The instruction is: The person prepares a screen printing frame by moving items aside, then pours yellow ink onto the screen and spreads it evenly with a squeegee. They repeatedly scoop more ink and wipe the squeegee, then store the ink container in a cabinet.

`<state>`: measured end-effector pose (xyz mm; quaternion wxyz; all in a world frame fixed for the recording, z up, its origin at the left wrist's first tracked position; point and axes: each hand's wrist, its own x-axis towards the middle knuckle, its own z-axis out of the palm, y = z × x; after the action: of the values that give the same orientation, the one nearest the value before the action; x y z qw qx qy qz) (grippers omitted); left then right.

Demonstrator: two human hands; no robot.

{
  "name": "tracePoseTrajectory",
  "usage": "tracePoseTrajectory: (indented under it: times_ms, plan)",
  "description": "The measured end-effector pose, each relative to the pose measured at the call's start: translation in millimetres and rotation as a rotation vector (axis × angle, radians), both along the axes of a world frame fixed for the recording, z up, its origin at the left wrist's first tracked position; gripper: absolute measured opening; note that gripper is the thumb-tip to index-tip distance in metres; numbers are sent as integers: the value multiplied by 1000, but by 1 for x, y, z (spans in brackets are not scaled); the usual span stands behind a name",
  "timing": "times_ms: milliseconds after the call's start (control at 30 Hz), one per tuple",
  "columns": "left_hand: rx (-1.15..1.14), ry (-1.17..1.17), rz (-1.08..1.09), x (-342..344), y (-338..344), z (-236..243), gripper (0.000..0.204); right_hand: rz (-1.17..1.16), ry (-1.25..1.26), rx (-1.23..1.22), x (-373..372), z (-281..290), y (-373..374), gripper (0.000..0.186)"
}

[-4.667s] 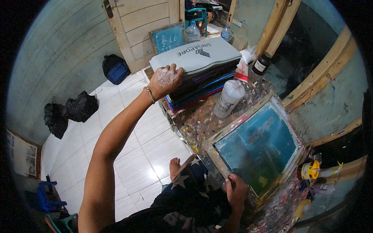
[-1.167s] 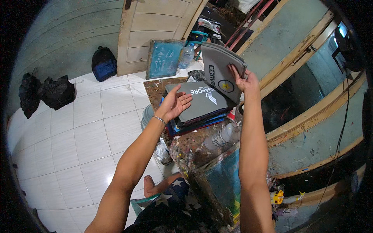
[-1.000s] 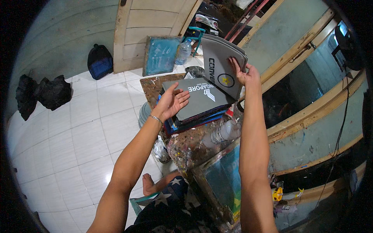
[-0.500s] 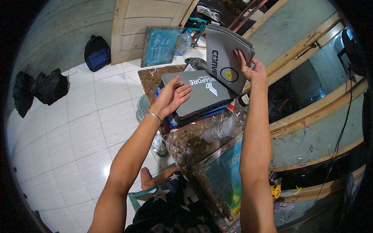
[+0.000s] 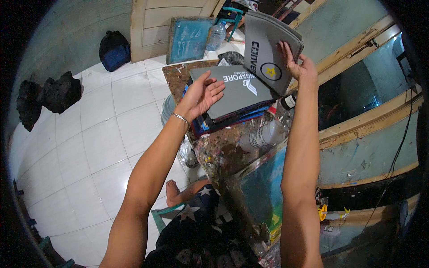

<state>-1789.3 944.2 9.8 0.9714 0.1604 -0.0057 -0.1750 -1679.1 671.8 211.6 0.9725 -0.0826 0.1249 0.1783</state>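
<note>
Since half a second ago, the hands and the grey sheets have shifted up and to the right in the frame along with the rest of the scene, their arrangement nearly the same. In the earliest frame the right hand was by the screen-printing frame (image 5: 261, 192) at lower right; it is now near the upper right.

There the right hand (image 5: 301, 67) grasps a sheaf of grey printed sheets (image 5: 258, 44) by its right edge, fingers laid on the face that bears a dark circle and yellow star. The sheaf stands tilted up over the right part of a stack (image 5: 230, 100) at upper centre, whose grey top piece carries a white emblem. The left hand (image 5: 203, 94) is free of any grip, palm turned inward and fingers extended, over the stack's left side; whether it touches the stack cannot be told. A chain bracelet (image 5: 181, 118) circles the left wrist.

The stack rests on a paint-spattered worktable (image 5: 216, 152). Just below it in the frame is a translucent plastic bottle (image 5: 266, 134); to its right is a dark jar (image 5: 289, 102) with a white label. At top centre, a blue screen (image 5: 190, 40) stands beside a clear water bottle (image 5: 216, 35). A backpack (image 5: 115, 51) sits at upper left.
</note>
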Motion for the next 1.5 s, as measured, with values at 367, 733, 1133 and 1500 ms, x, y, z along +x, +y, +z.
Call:
tracePoseTrajectory:
  times_ms: [367, 733, 1133, 1500]
  plan:
    - [18, -21, 5, 0, 2, 1, 49, 34, -2, 22, -8, -5, 1, 47]
    - [18, 24, 1, -4, 5, 12, 75, -99, -289, -579, -90, -82, 57, 38]
    - [702, -109, 184, 0, -7, 55, 34, -68, -216, -650, -160, -157, 86, 45]
    - [860, -5, 86, 56, 28, 57, 31, -212, -127, -762, -128, -167, 134, 43]
